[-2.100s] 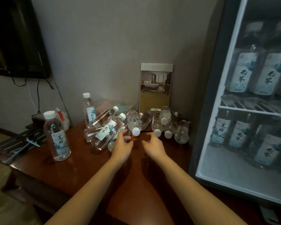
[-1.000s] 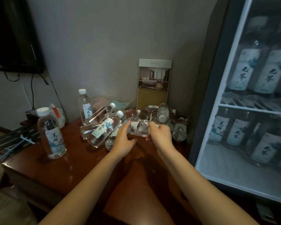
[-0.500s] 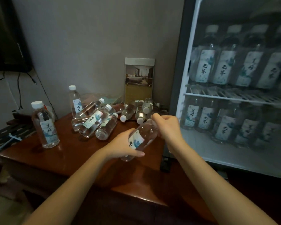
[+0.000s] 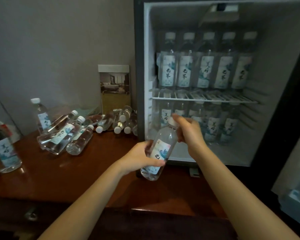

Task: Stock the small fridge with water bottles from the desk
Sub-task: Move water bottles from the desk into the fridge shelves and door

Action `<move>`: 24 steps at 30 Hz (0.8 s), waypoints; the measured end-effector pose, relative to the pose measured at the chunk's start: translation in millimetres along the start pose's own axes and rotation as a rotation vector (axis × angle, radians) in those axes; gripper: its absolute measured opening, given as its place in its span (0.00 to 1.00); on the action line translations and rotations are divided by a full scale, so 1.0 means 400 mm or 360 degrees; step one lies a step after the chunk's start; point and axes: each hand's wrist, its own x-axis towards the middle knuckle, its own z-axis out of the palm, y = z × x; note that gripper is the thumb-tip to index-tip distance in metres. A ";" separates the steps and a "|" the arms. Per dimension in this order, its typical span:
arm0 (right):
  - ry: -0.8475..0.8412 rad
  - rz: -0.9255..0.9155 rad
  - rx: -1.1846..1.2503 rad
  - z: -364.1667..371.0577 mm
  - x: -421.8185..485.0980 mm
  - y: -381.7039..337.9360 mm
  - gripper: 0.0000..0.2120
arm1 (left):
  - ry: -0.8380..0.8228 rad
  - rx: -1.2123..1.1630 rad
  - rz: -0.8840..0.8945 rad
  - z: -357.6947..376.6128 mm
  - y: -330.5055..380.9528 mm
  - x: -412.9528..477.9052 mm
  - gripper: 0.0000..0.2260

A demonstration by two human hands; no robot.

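clear plastic water bottle (image 4: pixel 160 148) with a white cap and a pale label printed in blue-green with dark characters: this is the unit in transfer. it is off the surface (image 4: pixel 50 170), held in the air just in front of the open small fridge (image 4: pixel 139 49). it is tilted, with the cap toward the lower compartment and the base toward the person.

grip state:
- left hand (image 4: pixel 140 156): grip clamped round the lower body of the bottle, thumb across the label.
- right hand (image 4: pixel 189 130): grip closed on the neck and cap end.

task status, judged from the present layout:
- done: the wire shelf (image 4: pixel 204 99) carries a front row of five upright bottles (image 4: pixel 204 66). any rows behind it cannot be seen. the lower compartment holds a back row of upright bottles (image 4: pixel 213 125).
- in hand: one bottle, not yet set down.
- left: the fridge floor in front of the lower row shows bare white, so space appears to remain. a pile of loose bottles (image 4: pixel 62 137) lies on its side on the surface, and a second group (image 4: pixel 118 122) lies near the fridge wall. two more stand upright, one behind the pile (image 4: pixel 41 115) and one at the left edge (image 4: pixel 4 149).

the task appears well advanced but not complete.
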 end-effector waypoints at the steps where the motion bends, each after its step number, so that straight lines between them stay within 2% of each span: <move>1: 0.0022 -0.0012 0.0010 -0.020 0.002 0.002 0.14 | 0.0059 0.0000 0.0034 0.021 0.004 0.017 0.24; 6: -0.0037 0.0005 -0.0109 -0.093 0.011 0.061 0.07 | 0.0290 -0.0179 0.0061 0.102 0.028 0.102 0.27; 8: -0.0106 0.0066 -0.0123 -0.104 0.019 0.089 0.12 | 0.0343 -0.0274 0.0088 0.126 0.034 0.134 0.27; 12: -0.0027 0.0090 -0.0190 -0.103 0.053 0.121 0.22 | 0.0417 -0.0448 0.0138 0.158 0.030 0.192 0.23; 19: 0.0074 -0.0016 -0.0167 -0.093 0.117 0.156 0.19 | 0.0442 -0.0591 0.0177 0.172 0.005 0.286 0.23; 24: 0.0143 0.0014 -0.0254 -0.093 0.150 0.186 0.18 | 0.0464 -0.0445 0.0250 0.171 -0.018 0.342 0.22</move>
